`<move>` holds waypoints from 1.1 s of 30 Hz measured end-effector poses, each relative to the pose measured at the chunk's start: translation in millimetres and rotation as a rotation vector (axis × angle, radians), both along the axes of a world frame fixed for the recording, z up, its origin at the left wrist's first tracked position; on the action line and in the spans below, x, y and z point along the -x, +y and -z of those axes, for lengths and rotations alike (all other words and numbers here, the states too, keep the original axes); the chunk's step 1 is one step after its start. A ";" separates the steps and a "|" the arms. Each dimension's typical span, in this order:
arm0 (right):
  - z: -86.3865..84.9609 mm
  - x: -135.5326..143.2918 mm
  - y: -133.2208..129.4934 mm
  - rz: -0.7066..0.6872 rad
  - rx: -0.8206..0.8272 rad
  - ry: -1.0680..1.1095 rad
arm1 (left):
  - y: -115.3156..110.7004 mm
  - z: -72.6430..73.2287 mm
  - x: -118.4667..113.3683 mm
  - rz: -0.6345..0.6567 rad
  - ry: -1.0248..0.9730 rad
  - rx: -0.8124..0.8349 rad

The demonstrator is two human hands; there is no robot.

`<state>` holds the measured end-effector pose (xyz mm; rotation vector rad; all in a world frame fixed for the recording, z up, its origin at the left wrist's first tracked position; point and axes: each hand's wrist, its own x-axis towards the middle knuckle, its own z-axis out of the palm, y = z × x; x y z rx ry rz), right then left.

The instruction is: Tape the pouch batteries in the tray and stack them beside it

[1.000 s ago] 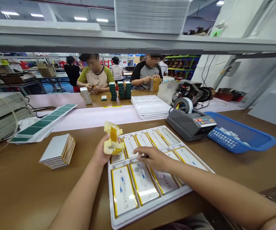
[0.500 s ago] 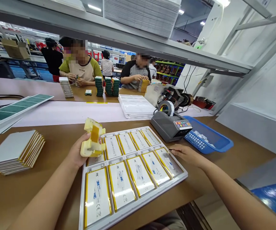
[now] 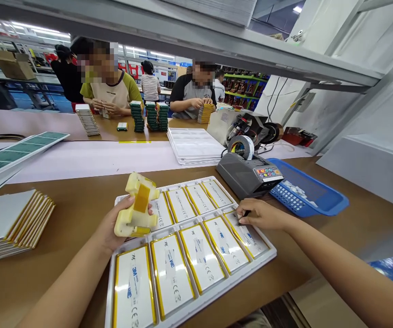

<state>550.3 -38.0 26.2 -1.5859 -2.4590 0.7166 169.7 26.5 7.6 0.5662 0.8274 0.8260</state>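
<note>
My left hand (image 3: 112,223) is closed around a cream-coloured plastic fixture (image 3: 136,207) with a square of amber tape on it, held above the left part of a white tray. That white tray (image 3: 273,253) carries two rows of flat, silvery-white battery packs (image 3: 201,253) edged in yellow tape. Strips of clear film with blue 3M print lie on the packs of the near row. At the tray's right side, my right hand (image 3: 259,214) pinches a small dark object, mostly covered by the fingers, over the far end of the rightmost near pack.
A grey tape dispenser (image 3: 251,175) and a blue basket (image 3: 314,196) with white scraps stand behind my right hand. Stacked packs (image 3: 15,223) lie at left. White trays (image 3: 194,146) sit further back. Two people work opposite, beneath a metal shelf beam (image 3: 182,43).
My right hand has shifted onto the rightmost near pack, fingers more curled. The fixture in my left hand has tilted and moved slightly. The whole view has shifted a little.
</note>
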 end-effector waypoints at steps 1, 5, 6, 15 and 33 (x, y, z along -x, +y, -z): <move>-1.3 -0.9 1.4 -0.017 0.010 -0.012 | 0.9 -1.0 0.5 0.033 -0.028 0.013; -7.2 -3.3 8.5 -0.101 0.062 -0.025 | 3.7 -3.0 1.7 0.085 -0.068 0.033; -7.9 -3.9 10.7 -0.116 0.075 -0.014 | 4.3 -2.7 1.9 0.087 -0.064 0.039; -4.3 -7.6 24.8 -0.200 0.245 0.084 | 9.4 3.3 5.3 0.054 -0.003 0.134; -4.5 -6.6 10.6 -0.137 0.183 -0.020 | 9.8 6.1 0.5 0.082 -0.054 0.057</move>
